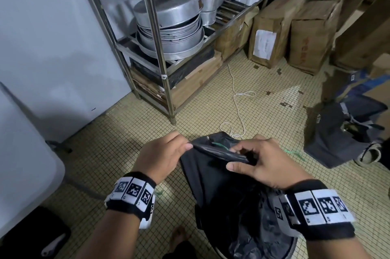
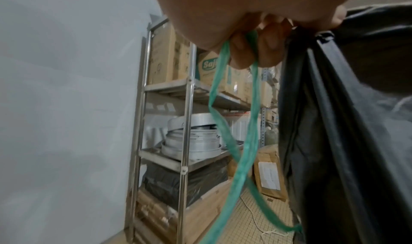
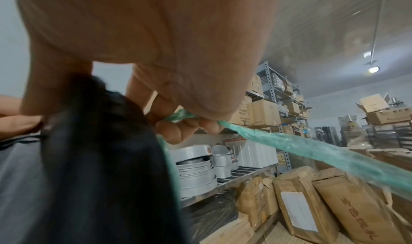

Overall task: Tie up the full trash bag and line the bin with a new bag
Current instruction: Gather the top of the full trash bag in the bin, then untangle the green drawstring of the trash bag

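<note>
At the left of the head view, the left forearm is seen reaching up from the lower edge, a marker wristband around the wrist. The left hand is held knuckles-up at lower centre, its fingers curled under. Its grip is closed: the left end of the folded top edge of a black trash bag is pinched between thumb and fingers, and in the left wrist view a green string is also caught in the curled fingers, its loop hanging down beside the bag.

The bag is held up in the lower middle of the head view, stretched between both hands, its body hanging down to the bin at the bottom edge, where crumpled dark plastic is seen inside.

To the right, the right hand is angled inward from the lower right, thumb pointing left. Its grip is also closed: the right end of the bag's edge is held under curled fingers, and in the right wrist view the green string is pinched between fingertips and runs off taut toward the lower right, beside the bag.

A metal shelf with stacked pans stands in the upper middle of the head view.
</note>
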A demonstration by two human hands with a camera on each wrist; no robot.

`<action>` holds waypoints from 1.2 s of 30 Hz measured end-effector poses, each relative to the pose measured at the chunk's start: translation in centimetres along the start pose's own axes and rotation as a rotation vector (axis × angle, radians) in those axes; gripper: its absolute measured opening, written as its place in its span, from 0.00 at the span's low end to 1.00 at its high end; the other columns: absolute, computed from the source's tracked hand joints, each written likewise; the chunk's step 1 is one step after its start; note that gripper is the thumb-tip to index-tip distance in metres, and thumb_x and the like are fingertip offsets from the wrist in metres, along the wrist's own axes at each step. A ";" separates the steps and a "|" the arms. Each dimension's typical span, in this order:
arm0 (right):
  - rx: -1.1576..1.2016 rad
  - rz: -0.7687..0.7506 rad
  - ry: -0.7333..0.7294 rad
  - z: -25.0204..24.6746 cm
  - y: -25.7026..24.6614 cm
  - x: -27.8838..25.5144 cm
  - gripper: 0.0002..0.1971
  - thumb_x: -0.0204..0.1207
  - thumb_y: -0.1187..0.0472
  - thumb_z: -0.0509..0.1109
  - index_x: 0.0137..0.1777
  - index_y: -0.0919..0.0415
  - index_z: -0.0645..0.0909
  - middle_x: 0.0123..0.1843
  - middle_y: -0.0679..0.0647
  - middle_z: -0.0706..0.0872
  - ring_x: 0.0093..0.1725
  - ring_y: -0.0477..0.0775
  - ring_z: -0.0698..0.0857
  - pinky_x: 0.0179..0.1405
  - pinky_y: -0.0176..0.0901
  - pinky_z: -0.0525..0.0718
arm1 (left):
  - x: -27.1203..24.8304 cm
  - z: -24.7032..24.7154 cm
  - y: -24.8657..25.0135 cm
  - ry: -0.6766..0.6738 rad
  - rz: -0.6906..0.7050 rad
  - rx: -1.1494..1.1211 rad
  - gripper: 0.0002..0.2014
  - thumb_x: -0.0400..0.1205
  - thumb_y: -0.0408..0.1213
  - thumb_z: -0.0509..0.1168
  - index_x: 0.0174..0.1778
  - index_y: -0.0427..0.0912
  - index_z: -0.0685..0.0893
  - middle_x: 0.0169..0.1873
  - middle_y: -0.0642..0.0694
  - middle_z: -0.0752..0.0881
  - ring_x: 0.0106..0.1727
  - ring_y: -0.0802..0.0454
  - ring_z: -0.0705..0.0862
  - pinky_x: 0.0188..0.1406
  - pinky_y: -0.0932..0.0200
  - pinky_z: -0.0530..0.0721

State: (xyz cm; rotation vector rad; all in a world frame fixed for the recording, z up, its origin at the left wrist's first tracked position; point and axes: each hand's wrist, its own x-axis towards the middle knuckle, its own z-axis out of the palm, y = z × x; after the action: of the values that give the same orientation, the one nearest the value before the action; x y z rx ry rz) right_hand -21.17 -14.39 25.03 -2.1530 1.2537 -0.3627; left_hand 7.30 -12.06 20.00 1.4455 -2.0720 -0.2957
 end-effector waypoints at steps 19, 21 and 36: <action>0.062 -0.087 -0.079 -0.6 -2.0 0.5 0.10 0.80 0.50 0.73 0.38 0.50 0.87 0.33 0.37 0.85 0.42 0.38 0.82 0.63 0.57 0.77 | 1.9 -1.0 -2.0 -0.151 0.164 0.063 0.17 0.87 0.53 0.59 0.42 0.46 0.85 0.35 0.60 0.77 0.28 0.63 0.75 0.25 0.74 0.71; 0.049 -0.094 -0.069 -0.5 -2.1 0.5 0.10 0.80 0.49 0.72 0.39 0.51 0.87 0.34 0.38 0.86 0.42 0.38 0.82 0.62 0.57 0.78 | 3.0 -2.0 -2.3 -0.118 0.205 0.083 0.16 0.87 0.52 0.62 0.41 0.46 0.85 0.34 0.60 0.76 0.28 0.63 0.74 0.24 0.73 0.71; 0.098 -0.091 0.197 -1.8 -4.2 2.0 0.13 0.77 0.48 0.75 0.60 0.47 0.86 0.39 0.42 0.88 0.35 0.37 0.83 0.37 0.21 0.71 | 11.2 -8.3 6.8 0.038 0.133 -0.271 0.09 0.85 0.47 0.69 0.44 0.48 0.89 0.39 0.56 0.85 0.42 0.54 0.85 0.44 0.66 0.81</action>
State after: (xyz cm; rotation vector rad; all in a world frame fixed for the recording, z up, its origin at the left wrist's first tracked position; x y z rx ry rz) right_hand -18.14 -15.20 28.95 -2.1355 1.2183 -0.6744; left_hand 4.21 -18.40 33.78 1.1398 -1.9983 -0.4712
